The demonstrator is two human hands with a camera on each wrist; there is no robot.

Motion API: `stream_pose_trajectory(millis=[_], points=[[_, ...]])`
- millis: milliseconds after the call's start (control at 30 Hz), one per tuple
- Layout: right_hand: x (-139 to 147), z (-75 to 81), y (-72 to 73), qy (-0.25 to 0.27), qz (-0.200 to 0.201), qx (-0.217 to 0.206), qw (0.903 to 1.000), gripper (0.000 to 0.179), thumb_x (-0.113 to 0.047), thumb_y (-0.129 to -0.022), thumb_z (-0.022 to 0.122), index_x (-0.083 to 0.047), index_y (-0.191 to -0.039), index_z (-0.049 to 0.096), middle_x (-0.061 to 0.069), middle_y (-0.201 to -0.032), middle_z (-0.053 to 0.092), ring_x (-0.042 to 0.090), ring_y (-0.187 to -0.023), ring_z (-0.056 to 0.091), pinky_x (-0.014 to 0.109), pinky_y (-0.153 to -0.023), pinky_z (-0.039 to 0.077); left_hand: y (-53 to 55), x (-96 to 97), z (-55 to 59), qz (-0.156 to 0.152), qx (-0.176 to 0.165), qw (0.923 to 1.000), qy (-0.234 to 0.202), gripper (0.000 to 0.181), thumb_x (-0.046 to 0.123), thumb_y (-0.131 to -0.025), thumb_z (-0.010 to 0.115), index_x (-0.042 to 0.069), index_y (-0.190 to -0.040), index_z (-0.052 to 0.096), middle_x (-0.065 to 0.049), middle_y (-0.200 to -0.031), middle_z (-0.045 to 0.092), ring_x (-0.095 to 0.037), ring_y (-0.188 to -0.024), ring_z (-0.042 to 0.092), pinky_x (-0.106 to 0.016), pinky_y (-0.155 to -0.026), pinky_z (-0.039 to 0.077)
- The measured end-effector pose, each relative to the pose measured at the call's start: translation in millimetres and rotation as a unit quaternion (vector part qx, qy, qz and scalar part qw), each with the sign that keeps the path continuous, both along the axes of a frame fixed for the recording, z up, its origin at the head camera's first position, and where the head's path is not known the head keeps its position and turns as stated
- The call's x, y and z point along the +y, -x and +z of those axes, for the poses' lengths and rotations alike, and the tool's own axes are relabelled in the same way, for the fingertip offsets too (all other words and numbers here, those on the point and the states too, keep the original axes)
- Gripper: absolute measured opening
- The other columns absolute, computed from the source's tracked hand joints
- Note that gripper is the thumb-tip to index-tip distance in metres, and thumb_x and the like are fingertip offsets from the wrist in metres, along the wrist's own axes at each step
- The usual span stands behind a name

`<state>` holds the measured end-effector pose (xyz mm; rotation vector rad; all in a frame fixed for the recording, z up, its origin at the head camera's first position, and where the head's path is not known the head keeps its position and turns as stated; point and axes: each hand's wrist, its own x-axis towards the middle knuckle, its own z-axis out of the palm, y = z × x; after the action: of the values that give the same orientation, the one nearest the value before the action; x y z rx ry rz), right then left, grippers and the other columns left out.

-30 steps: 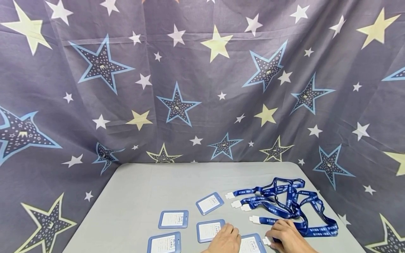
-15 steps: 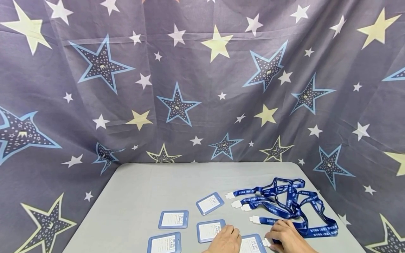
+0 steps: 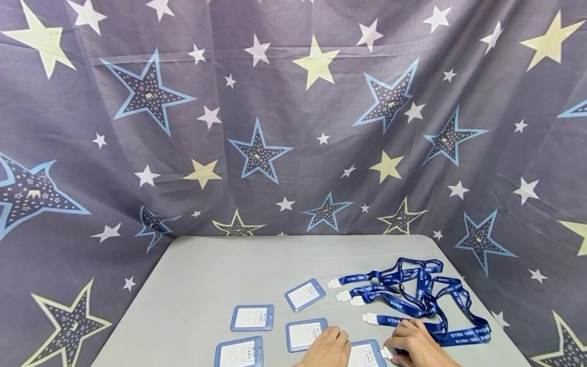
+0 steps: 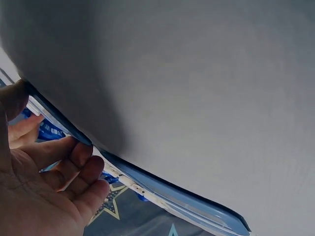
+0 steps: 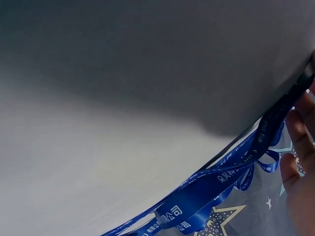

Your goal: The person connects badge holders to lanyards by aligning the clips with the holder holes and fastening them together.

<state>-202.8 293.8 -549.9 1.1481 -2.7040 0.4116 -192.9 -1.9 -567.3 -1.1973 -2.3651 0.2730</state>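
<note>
My left hand (image 3: pixel 326 349) holds a blue-framed ID card holder (image 3: pixel 365 357) flat at the table's near side. In the left wrist view, the thumb and fingertips sit at two edges of that card holder (image 4: pixel 58 114). Just to its right, my right hand (image 3: pixel 415 344) pinches a blue lanyard by its end, where a white clip (image 3: pixel 386 352) points at the holder's slotted edge. In the right wrist view the lanyard strap (image 5: pixel 197 191) runs away from the fingers (image 5: pixel 301 135) along the table. The lower part of the holder lies outside the head view.
Several other card holders lie to the left, one (image 3: pixel 306 335) partly behind the left hand and another (image 3: pixel 304 295) further back. Several blue lanyards (image 3: pixel 426 290) lie tangled at the right, their white clips (image 3: pixel 370 319) facing left. A starry curtain (image 3: pixel 275 117) stands behind the grey table (image 3: pixel 206 275).
Between the frames the hands, the card holder and the lanyard clip stay nearly in place. The whole head view has shifted very slightly.
</note>
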Motion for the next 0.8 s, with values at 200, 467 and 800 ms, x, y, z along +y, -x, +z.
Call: stream_pose_trajectory(millis=[200, 467, 800], points=[[0.2, -1.6, -0.7, 0.0, 0.004, 0.018, 0.9998, 0.018, -0.026, -0.084, 0.084, -0.03, -0.102, 0.079, -0.029, -0.096, 0.06, 0.0, -0.089, 0.053, 0.044, -0.079, 0.046, 0.0, 0.3, 0.1, 0.001, -0.022, 0.9998, 0.001, 0.059, 0.071, -0.093, 0.053, 0.016, -0.101, 0.073, 0.009, -0.089, 0.051, -0.007, -0.091, 0.046, -0.025, -0.091, 0.044], [-0.4, -2.7, -1.9, 0.011, 0.021, 0.042, 0.9988, 0.02, -0.022, -0.083, 0.084, -0.029, -0.101, 0.079, -0.027, -0.095, 0.061, 0.0, -0.088, 0.054, 0.041, -0.076, 0.045, 0.7, 1.7, -1.6, -0.003, -0.01, 0.9999, -0.002, 0.056, 0.069, -0.093, 0.054, 0.016, -0.1, 0.072, 0.009, -0.089, 0.051, -0.008, -0.09, 0.045, -0.025, -0.09, 0.044], [-1.7, -6.6, -3.1, 0.027, 0.023, 0.048, 0.9982, 0.019, -0.021, -0.083, 0.084, -0.03, -0.099, 0.078, -0.028, -0.094, 0.059, -0.001, -0.087, 0.052, 0.038, -0.075, 0.043, 0.6, 1.7, -1.3, -0.007, 0.003, 1.0, -0.002, 0.057, 0.07, -0.093, 0.052, 0.017, -0.098, 0.072, 0.01, -0.088, 0.05, -0.007, -0.087, 0.043, -0.024, -0.088, 0.043]])
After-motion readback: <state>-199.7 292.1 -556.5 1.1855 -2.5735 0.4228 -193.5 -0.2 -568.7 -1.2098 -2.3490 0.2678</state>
